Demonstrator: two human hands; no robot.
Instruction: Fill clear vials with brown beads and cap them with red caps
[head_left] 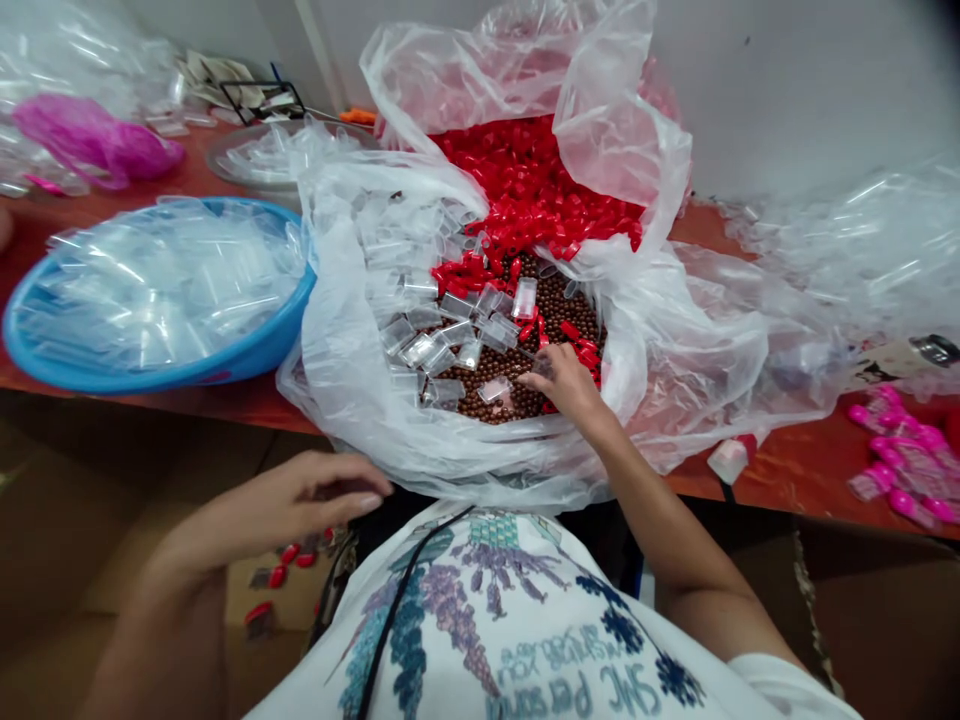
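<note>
My right hand reaches into a wide white plastic bag. Its thumb and fingers are drawn together over a layer of small brown beads; what they hold, if anything, I cannot make out. Small clear plastic boxes lie on the beads to the left of that hand. Red plastic caps are scattered just beyond and beside it. My left hand hovers outside the bag's front edge, its fingers loosely bent and apart from the thumb, with nothing seen in it.
A blue basin heaped with clear plastic pieces stands at left. Behind the bag, another bag holds many red caps. Pink-capped containers and a bottle lie at right. Several red-capped boxes are down in a carton below.
</note>
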